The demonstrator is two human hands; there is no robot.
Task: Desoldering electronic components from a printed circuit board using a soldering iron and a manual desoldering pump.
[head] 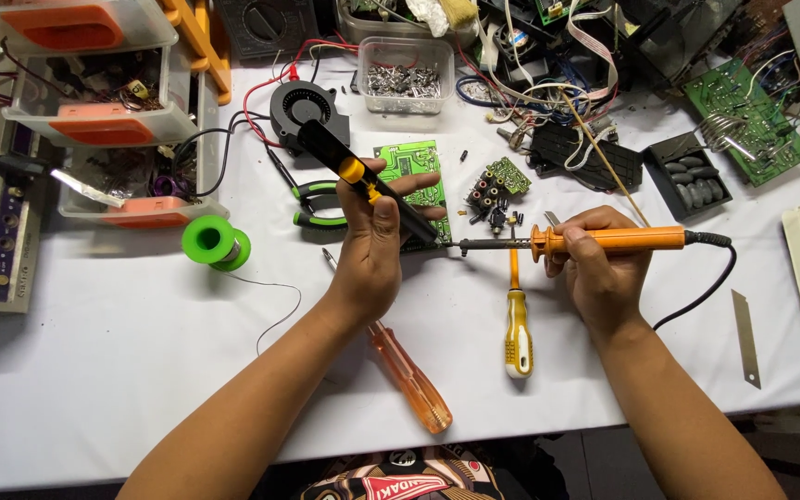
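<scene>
- My left hand (372, 245) is closed round a black desoldering pump (363, 176) w/ yellow button, tilted, tip down on the green circuit board (416, 181).
- My right hand (599, 264) grips the orange soldering iron (604, 241), held level, tip pointing left to the board's near edge, just beside my left fingers.
- Board lies behind the left hand, partly hidden.
- Near side: yellow screwdriver (517, 329) & orange screwdriver (409, 375) on the white table (94, 370); green solder spool (215, 243) at left.

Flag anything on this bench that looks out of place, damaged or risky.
A bare cutter blade lies loose near the table's front edge, right of the right hand. An orange screwdriver pokes its handle end out over that edge. Wires and boards pile up tangled at the back. Nothing looks spilled or broken.
</scene>
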